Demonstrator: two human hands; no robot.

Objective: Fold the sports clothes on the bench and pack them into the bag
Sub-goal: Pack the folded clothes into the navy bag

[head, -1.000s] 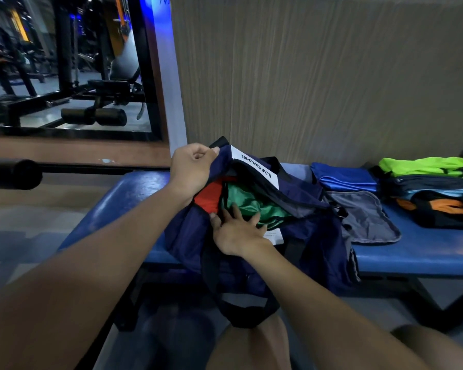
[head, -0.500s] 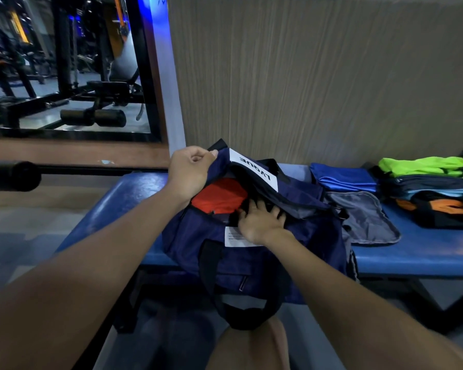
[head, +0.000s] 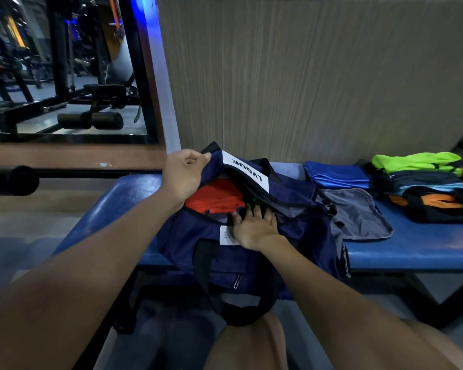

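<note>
Both hands at the open navy duffel bag (head: pixel 251 252) on the blue bench (head: pixel 412 247).

The left hand (head: pixel 183 173) pinches the bag's far-left rim and lifts it; the right hand (head: pixel 254 227) lies flat, fingers (head: pixel 262 210) straight and spread, pressing into the opening just right of the orange-red garment (head: pixel 217 197) inside. A folded blue garment (head: pixel 337 174), a grey one (head: pixel 356 212) and a stack of clothes (head: pixel 425 188) lie to the right.

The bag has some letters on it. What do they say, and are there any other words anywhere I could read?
"LVQUE": black letters on the white patch on the navy bag, seen upside down.
The small white tag on the bag's front, by the right hand: print too small to read.
No other words show.
</note>
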